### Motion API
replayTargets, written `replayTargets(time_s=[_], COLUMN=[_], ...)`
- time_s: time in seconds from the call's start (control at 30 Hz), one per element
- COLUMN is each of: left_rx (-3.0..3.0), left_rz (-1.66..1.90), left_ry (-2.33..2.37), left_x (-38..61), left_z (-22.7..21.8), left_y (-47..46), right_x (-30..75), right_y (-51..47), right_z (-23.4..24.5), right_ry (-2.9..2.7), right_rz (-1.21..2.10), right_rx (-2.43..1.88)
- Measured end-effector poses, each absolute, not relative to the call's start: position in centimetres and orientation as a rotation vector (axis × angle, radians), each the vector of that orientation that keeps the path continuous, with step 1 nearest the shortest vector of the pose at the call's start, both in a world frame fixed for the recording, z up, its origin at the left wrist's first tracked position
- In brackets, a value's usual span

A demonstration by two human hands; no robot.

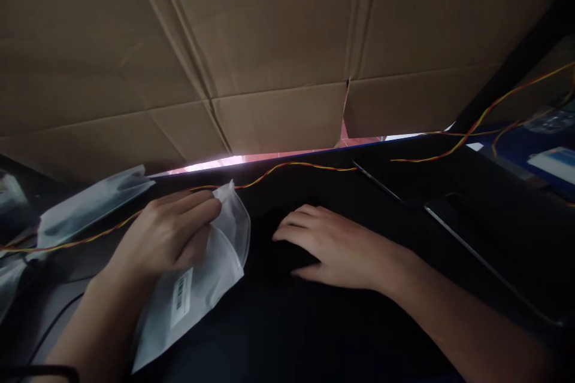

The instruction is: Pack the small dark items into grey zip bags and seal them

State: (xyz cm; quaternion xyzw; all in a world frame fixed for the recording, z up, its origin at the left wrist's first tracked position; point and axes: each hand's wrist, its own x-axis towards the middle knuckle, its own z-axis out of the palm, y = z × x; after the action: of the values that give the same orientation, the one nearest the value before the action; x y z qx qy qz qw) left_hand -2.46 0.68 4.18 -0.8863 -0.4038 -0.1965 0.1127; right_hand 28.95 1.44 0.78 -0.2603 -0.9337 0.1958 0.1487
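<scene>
My left hand (173,233) is closed on the upper part of a frosted plastic bag (215,278) with a white barcode label (182,298). The bag's mouth bulges slightly beyond my fingers, and whether anything lies inside is unclear. To the right, my right hand (321,245) hovers over or rests on the black surface (287,335), its thumb apart from the fingers. It is too dark beneath that palm to make out anything there.
Another frosted bag (96,203) lies at the far left. A twisted red-yellow wire (296,163) runs along the back edge. Two dark flat panels with light edges (381,182) (485,263) lie on the right. Cardboard (278,42) walls off the back.
</scene>
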Motion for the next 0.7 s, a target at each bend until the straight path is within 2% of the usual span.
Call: replayTargets(time_s=[0.1, 0.2, 0.3, 0.37, 0.47, 0.57, 0.7], left_rx=[-2.666, -2.668, -2.668, -2.702, -2.752, -2.776, -2.832], left_rz=[-0.453, -0.403, -0.449, -0.571, -0.808, -0.895, -0.983], left_ry=[-1.064, -1.043, -1.087, -1.155, -1.258, -1.301, -1.321], left_x=[-2.4, -1.7, -0.4, 0.6, 1.8, 2.3, 2.3], left_z=[3.9, 3.0, 1.9, 1.2, 0.5, 0.2, 0.0], left_y=[1.2, 1.5, 1.6, 1.5, 1.4, 1.2, 1.0], right_x=[28.6, 28.9, 29.0, 28.7, 27.8, 27.1, 26.9], right_y=[2.0, 2.6, 2.7, 2.3, 1.5, 0.9, 0.4], right_z=[0.1, 0.3, 0.9, 1.1, 0.8, 0.2, 0.1], right_ry=[-2.658, -2.347, -1.893, -1.809, -2.13, -2.489, -2.593], right_rz=[0.39, 0.317, 0.283, 0.305, 0.368, 0.403, 0.385], right_rx=[-0.802, -0.879, -0.855, -0.822, -0.795, -0.784, -0.859])
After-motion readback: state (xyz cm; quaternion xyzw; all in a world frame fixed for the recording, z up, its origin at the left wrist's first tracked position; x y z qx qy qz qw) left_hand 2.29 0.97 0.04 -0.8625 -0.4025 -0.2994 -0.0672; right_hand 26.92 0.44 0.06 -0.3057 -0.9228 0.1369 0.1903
